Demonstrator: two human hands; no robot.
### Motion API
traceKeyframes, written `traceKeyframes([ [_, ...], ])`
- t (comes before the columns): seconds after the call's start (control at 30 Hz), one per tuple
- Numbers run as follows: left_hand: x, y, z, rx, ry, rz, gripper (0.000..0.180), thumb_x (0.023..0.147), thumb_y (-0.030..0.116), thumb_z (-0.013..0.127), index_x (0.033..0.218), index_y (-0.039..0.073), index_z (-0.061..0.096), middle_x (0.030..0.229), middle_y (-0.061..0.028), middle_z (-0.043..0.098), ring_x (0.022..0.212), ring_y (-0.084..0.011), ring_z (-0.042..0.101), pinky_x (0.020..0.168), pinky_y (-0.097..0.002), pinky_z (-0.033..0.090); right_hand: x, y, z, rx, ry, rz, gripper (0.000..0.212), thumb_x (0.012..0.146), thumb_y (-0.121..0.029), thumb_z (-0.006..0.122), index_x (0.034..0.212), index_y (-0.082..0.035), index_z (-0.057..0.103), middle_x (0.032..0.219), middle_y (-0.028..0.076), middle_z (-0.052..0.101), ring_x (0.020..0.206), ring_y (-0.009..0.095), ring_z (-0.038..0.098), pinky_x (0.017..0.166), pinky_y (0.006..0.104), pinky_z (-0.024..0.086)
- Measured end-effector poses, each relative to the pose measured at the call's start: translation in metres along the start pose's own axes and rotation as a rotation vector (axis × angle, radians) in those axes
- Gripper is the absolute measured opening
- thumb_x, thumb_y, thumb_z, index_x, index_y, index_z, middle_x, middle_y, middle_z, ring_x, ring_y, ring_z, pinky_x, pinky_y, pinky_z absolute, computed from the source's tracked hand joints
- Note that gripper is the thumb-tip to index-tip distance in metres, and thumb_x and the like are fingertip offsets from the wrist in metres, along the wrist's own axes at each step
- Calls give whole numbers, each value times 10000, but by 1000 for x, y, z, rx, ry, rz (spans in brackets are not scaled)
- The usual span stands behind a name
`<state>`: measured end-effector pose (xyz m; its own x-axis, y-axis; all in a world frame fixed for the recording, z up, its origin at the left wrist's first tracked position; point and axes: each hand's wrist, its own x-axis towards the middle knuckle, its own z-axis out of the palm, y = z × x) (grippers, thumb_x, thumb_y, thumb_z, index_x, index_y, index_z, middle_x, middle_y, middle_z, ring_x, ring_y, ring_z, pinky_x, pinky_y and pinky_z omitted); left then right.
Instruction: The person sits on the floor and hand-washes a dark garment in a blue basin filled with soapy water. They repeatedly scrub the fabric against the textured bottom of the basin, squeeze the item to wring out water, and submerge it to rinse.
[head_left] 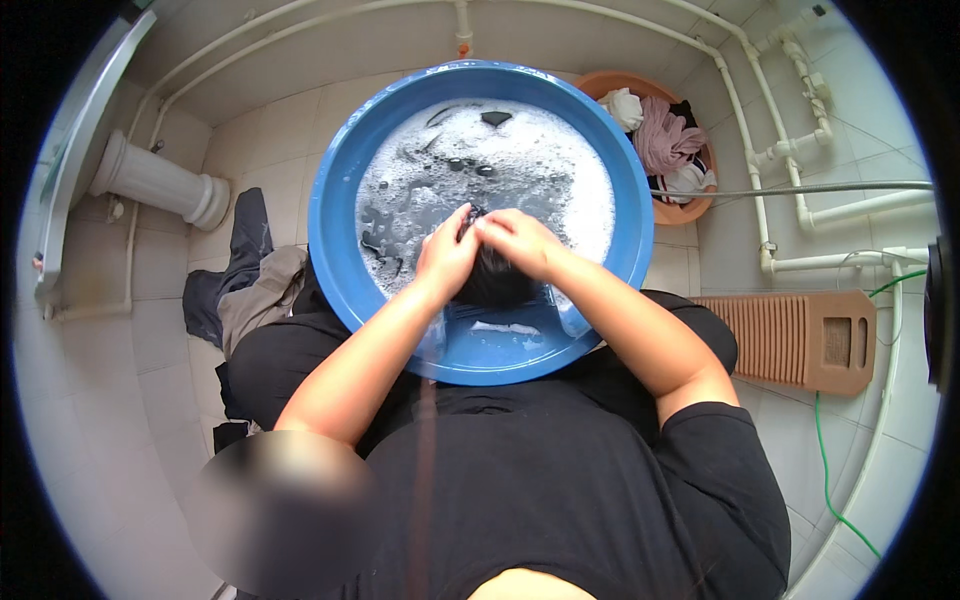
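Both my hands meet over the near part of a large blue tub (pixel 332 200) full of foamy water (pixel 540 150). My left hand (pixel 446 252) and my right hand (pixel 520 241) are closed on a wet black cloth (pixel 494 282), its upper part bunched between the fingers. The cloth hangs down toward the tub's near inner slope, where a little foam lies. What kind of garment it is, I cannot tell. More dark fabric (pixel 496 118) pokes through the suds at the far side.
An orange basin (pixel 686 212) of clothes stands beyond the tub at right. To my right lies a brown washboard (pixel 800 340), near a green hose (pixel 828 470). Dark and grey clothes (pixel 262 280) lie on the tiles at left, before a white pedestal (pixel 165 180). Pipes line the walls.
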<state>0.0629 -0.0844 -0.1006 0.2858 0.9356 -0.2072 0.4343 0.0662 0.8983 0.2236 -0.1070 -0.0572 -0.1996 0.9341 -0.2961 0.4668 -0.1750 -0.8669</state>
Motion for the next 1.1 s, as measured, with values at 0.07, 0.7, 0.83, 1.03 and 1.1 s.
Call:
traceKeyframes([
  [0.07, -36, 15, -4, 272, 71, 228, 444, 822, 258, 534, 1211, 45, 511, 1131, -161, 568, 1086, -325, 498, 951, -394, 358, -23, 7, 19, -118, 207, -289, 395, 785, -392, 548, 964, -47, 620, 967, 163, 606, 958, 333, 560, 840, 403, 425],
  [0.7, -38, 31, -6, 288, 21, 452, 110, 765, 157, 569, 764, 47, 570, 899, -135, 595, 940, -330, 522, 834, -414, 398, -30, 20, -5, -166, 157, -241, 405, 763, -407, 572, 872, -18, 590, 967, 176, 589, 904, 328, 556, 800, 405, 429],
  [0.83, -64, 12, 12, 472, 66, 572, 210, 739, 103, 545, 944, 78, 503, 947, -111, 558, 942, -305, 503, 819, -406, 371, -61, 23, 25, -449, 409, -544, 237, 713, -223, 611, 850, -44, 534, 978, 158, 549, 935, 333, 517, 804, 402, 406],
  [1.03, 27, 15, 3, 644, -155, 16, 376, 851, 393, 436, 992, 108, 637, 1012, -176, 595, 961, -370, 546, 818, -443, 424, 22, 18, 9, -297, 288, 250, 415, 783, -441, 486, 936, -79, 617, 948, 174, 631, 902, 342, 596, 794, 426, 447],
  [1.1, 21, 17, -1, 717, -27, 74, 363, 861, 379, 436, 999, 107, 634, 1116, -176, 550, 1044, -366, 502, 867, -463, 397, 23, 9, 1, -385, 178, 202, 457, 784, -470, 487, 975, -78, 620, 1021, 186, 610, 969, 353, 568, 833, 457, 424],
])
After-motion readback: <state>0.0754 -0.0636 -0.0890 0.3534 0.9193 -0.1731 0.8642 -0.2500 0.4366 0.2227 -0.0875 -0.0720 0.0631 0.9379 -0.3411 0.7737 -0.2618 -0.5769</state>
